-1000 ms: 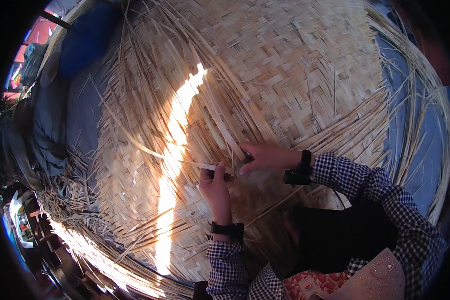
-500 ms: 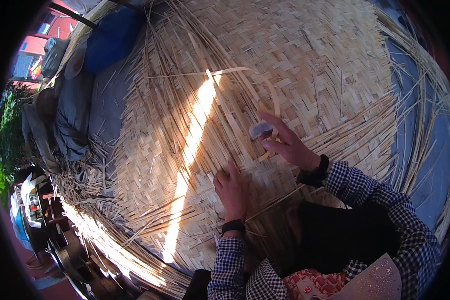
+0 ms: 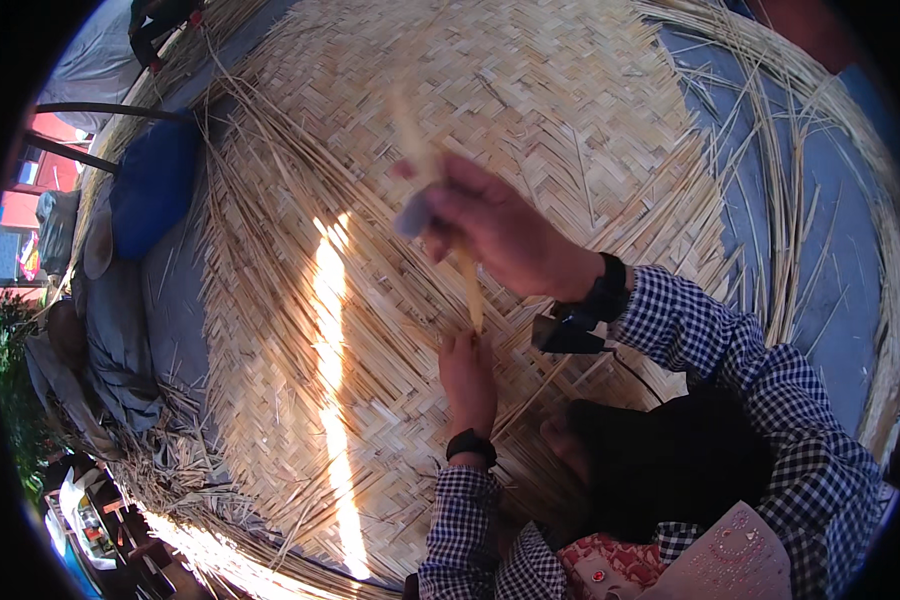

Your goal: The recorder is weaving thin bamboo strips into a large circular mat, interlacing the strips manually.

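Most of the woven mat (image 3: 530, 130) is plaited; loose strips (image 3: 270, 200) remain at its edges. My right hand (image 3: 500, 235) grips a strip (image 3: 467, 280), my left hand (image 3: 467, 375) presses flat on the weave.

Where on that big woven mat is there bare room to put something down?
The flat woven mat beyond the right hand is bare. Loose strips crowd its left edge by the blue cushion, and more ring the right side. The left hand presses the weave near the knees.

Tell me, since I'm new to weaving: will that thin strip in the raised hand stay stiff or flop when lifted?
Probably springy: the strip runs nearly straight from the right hand to the mat. Likely light, being thin. The left hand pins its lower end.
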Action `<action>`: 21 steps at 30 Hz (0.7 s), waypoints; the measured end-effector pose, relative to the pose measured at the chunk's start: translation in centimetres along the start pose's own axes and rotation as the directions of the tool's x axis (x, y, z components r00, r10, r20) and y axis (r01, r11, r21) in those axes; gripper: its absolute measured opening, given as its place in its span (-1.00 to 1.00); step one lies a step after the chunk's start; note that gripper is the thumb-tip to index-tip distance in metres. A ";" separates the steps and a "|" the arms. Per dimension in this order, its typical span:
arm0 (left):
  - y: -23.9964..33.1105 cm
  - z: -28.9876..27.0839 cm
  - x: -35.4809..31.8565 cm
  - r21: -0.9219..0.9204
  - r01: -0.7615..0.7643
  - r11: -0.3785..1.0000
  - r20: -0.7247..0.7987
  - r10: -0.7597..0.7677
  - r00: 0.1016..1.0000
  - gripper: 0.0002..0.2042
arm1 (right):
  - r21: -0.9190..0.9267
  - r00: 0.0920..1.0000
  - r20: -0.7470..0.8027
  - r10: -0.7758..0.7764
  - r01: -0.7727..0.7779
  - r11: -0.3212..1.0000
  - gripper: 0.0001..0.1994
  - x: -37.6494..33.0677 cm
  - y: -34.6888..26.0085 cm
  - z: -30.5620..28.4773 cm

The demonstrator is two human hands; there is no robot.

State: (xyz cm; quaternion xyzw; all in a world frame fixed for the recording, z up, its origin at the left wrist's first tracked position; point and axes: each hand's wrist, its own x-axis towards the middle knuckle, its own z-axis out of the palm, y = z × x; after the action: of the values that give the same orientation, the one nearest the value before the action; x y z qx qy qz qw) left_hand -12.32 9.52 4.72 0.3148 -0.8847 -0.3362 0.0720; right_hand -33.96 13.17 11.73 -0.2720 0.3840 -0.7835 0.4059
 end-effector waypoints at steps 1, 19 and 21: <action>-0.2 0.6 0.4 -0.203 0.209 0.957 0.036 -0.206 0.978 -0.70 | -0.220 0.960 0.278 -0.044 0.108 0.970 -0.59 0.8 1.4 1.4; -4.2 -1.1 -1.3 -0.881 0.264 0.394 0.082 -0.421 0.903 -0.72 | -0.852 0.821 -0.063 0.567 -0.341 0.398 -0.50 -1.1 10.4 -3.6; -4.2 -0.9 -0.6 -0.881 0.266 0.392 0.076 -0.438 0.896 -0.71 | -0.844 0.807 -0.083 0.585 -0.369 0.390 -0.53 -1.0 9.5 -3.4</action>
State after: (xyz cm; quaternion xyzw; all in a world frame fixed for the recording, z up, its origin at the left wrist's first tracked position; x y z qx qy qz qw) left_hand -9.38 7.01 2.72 0.4405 -0.4905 -0.7179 0.2234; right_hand -31.92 11.72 1.94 -0.3946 0.7180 -0.3178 0.4773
